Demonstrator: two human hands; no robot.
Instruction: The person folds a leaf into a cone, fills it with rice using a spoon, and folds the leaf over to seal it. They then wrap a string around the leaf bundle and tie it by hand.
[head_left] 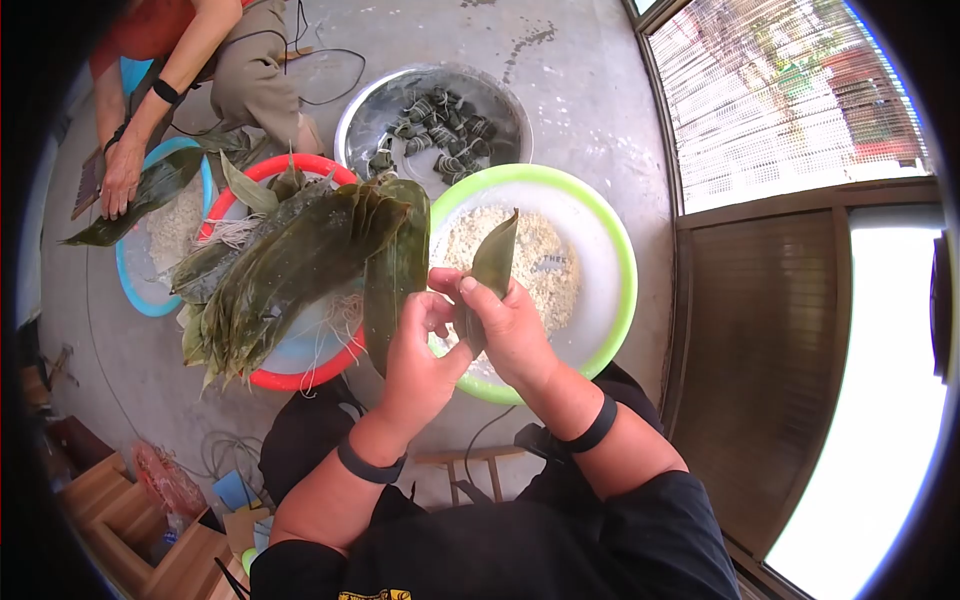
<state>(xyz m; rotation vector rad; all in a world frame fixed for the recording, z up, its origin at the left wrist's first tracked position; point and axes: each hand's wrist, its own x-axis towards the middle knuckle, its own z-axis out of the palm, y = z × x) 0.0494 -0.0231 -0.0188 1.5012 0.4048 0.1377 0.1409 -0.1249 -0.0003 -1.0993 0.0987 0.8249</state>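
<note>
My right hand pinches a green bamboo leaf, its pointed end standing up above the thumb. The fingers of my left hand are curled at the same leaf's lower part, close against the right hand. Both hands are over the near left rim of a green-rimmed basin, which holds pale rice grains. Left of my hands, a thick pile of wet bamboo leaves lies across a red-rimmed basin. Thin strings hang there.
Behind stands a metal bowl with several tied leaf dumplings. Another person's hand touches a leaf over a blue-rimmed basin. Wooden boxes stand lower left; a screened door is on the right.
</note>
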